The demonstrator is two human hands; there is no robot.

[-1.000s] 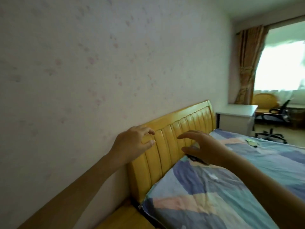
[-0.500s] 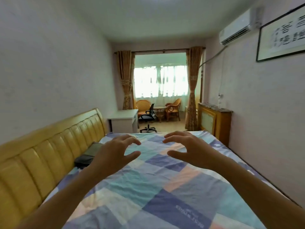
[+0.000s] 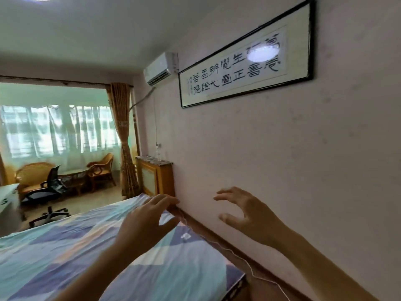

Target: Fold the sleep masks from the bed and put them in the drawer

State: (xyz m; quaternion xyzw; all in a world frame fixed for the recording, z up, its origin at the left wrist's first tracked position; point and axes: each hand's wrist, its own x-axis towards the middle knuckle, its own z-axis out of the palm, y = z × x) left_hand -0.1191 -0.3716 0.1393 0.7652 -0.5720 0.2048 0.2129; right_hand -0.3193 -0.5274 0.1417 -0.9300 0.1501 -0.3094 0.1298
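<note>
Bed (image 3: 65, 253) wears a patchwork sheet (image 3: 178, 270).

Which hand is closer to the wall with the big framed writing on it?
The right hand. It hovers, empty, over the gap beside the wall, while the left hand hovers, also empty, over the bed, farther from it.

Single head view, close over the bed (image 3: 65, 253), angled right along the wall (image 3: 282, 159) toward the far window (image 3: 54, 131).
</note>
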